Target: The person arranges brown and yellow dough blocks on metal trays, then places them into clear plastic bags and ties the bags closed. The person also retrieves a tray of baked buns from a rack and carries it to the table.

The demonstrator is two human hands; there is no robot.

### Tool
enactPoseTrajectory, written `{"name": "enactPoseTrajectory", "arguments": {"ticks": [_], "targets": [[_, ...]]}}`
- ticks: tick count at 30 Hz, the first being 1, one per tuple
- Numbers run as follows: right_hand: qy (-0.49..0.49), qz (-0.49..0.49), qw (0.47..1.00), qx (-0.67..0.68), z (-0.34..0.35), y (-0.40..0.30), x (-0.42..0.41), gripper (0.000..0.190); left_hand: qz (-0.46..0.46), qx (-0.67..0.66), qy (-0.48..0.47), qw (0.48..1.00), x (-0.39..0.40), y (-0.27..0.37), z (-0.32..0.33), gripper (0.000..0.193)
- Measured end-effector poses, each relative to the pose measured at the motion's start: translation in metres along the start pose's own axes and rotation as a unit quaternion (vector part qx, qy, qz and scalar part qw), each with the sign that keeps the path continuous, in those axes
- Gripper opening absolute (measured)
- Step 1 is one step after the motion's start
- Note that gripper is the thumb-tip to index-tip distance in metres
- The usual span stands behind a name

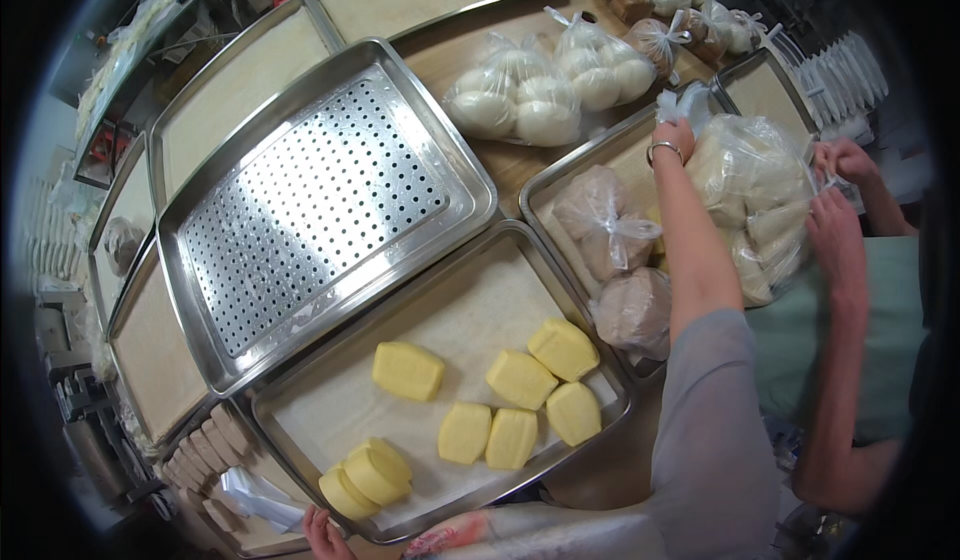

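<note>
My right hand (675, 140), with a bracelet at the wrist, reaches to the far right tray and grips thin clear plastic bags (686, 106). Beside it sits a large clear bag of pale dough pieces (742, 185). At the lower left edge my left hand (324, 534) is partly cut off, fingers curled by the rim of a metal tray. A crumpled plastic bag (266, 501) ends at its fingertips; whether they hold it is unclear. Before me, a paper-lined tray (442, 312) carries several yellow dough blocks (409, 371), with rounder yellow pieces (375, 471) leaning together at its near left corner.
A perforated metal pan (322, 215) overlaps the trays at centre left. Bagged white dough balls (514, 99) lie on the wooden table (435, 54). Two bags of pinkish-brown dough (606, 222) rest in the right tray. A co-worker's hands (836, 211) hold the large bag's twisted end.
</note>
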State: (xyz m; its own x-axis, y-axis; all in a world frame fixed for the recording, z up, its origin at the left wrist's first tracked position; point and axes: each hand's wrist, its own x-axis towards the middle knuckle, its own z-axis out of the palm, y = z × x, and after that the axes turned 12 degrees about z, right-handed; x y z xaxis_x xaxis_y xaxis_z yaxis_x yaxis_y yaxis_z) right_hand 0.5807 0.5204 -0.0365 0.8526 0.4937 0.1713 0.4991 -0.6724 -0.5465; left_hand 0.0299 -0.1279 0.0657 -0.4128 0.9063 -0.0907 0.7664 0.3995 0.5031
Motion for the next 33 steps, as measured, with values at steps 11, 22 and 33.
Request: {"name": "enactPoseTrajectory", "arguments": {"ticks": [11, 22, 33], "targets": [[-0.354, -0.083, 0.746, 0.558, -0.108, -0.102, -0.054, 0.013, 0.029, -0.155, 0.054, 0.986, 0.027, 0.001, 0.002, 0.023], [-0.573, -0.334, 0.565, 0.490, -0.347, -0.130, -0.383, 0.020, 0.364, -0.165, 0.170, 0.901, 0.151, 0.144, -0.048, 0.086], [-0.729, -0.318, 0.414, 0.442, -0.381, -0.078, -0.695, 0.030, -0.092, -0.647, 0.159, 0.740, 0.011, -0.031, -0.085, 0.040]]}}
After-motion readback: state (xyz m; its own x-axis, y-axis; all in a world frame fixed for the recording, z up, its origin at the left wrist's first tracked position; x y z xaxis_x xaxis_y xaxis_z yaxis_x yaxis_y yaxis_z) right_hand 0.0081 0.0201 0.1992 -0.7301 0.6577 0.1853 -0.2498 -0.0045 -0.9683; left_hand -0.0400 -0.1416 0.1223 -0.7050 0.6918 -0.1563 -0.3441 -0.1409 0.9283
